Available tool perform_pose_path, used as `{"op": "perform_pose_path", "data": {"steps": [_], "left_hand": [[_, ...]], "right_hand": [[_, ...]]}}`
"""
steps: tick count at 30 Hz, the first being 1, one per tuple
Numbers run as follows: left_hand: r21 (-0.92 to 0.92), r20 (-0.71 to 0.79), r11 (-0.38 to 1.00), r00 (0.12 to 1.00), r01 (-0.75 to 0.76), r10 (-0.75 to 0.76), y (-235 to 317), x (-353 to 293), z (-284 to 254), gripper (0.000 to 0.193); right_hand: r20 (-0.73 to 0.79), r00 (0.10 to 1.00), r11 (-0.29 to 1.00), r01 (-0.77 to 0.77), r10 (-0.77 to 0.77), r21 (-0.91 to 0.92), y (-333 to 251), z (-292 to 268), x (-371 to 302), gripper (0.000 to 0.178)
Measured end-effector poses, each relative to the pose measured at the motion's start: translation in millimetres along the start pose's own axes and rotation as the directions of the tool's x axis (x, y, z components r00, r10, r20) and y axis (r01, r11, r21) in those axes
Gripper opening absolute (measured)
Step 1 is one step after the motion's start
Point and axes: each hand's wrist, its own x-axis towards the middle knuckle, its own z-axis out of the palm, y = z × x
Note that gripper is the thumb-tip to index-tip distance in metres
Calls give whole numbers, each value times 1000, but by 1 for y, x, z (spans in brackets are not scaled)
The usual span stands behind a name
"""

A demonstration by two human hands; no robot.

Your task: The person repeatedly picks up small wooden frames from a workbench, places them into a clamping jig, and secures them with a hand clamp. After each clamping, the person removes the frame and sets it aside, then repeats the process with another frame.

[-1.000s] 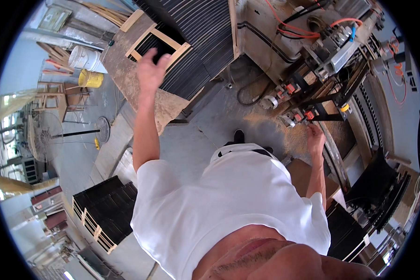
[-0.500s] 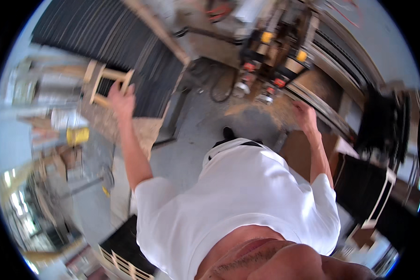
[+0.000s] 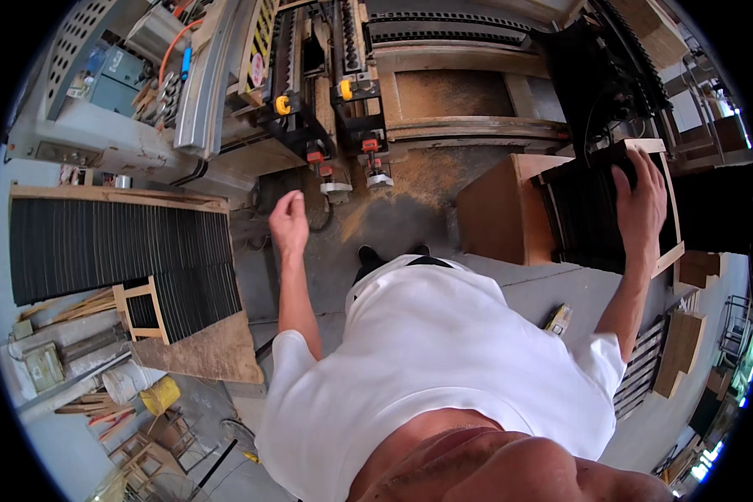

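My right hand [image 3: 644,197] lies over a stack of black panels [image 3: 581,209] on the right, its fingers spread and its thumb apart. The fingertips reach the pale wooden frame [image 3: 674,205] at the end of that stack; whether they touch it is hard to tell. My left hand [image 3: 289,222] hangs in the air in front of the machine, fingers curled together with nothing visible in them. A small wooden frame [image 3: 161,311] sits against the long row of black slatted pieces [image 3: 117,243] on the left, away from both hands.
Ahead stands a machine with two rails bearing yellow knobs [image 3: 345,89] and red-and-silver clamps [image 3: 370,159]. Sawdust [image 3: 418,180] covers the floor below it. A brown board box [image 3: 502,205] stands beside the right stack. At lower left are a yellow bucket [image 3: 161,395] and wood scraps.
My view has swung round to the left-hand stack's right. My left hand has left the small wooden frame there. My right hand has reached out to the right stack.
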Motion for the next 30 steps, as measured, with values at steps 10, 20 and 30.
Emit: {"op": "perform_pose_path", "data": {"steps": [10,20,30], "left_hand": [[-83,148,988,979,-131,142,57,141,105,26],[-558,451,674,859,484,-244,73,396,215,64],[-741,384,406,834,534,-396,64,534,303,86]], "right_hand": [[88,905,843,-421,417,334,66,18,-50,29],[49,854,810,-508,518,293,12,5,-2,26],[104,977,867,-213,186,450,-125,38,93,26]]}}
